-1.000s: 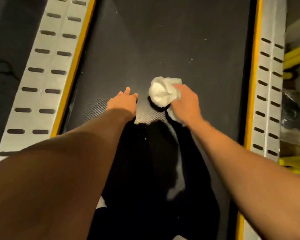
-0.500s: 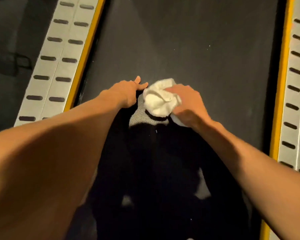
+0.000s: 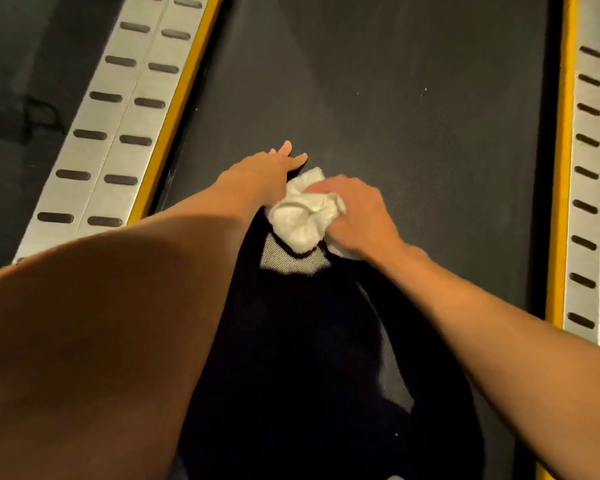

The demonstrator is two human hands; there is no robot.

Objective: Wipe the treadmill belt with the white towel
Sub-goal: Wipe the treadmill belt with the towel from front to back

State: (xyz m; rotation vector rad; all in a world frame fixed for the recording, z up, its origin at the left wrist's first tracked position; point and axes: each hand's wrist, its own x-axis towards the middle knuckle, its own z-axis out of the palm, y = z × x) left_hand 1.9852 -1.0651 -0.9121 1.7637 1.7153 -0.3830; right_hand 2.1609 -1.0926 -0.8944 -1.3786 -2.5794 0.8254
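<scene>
The dark textured treadmill belt [image 3: 413, 116] fills the middle of the head view. A crumpled white towel [image 3: 303, 216] lies on the belt near its centre. My right hand [image 3: 357, 213] is closed over the towel's right side and presses it onto the belt. My left hand [image 3: 267, 171] rests flat on the belt just left of the towel, fingers stretched forward and touching its edge. A deep shadow of my body covers the belt below the hands.
Silver side rails with dark slots run along both sides, left rail [image 3: 118, 116] and right rail [image 3: 596, 202]. Each has a yellow strip, on the left [image 3: 184, 98] and on the right [image 3: 565, 168], beside the belt. Dark floor lies beyond the left rail.
My right hand has slid the towel left until it meets my left hand. The hands were apart one second ago. The view has shifted slightly.
</scene>
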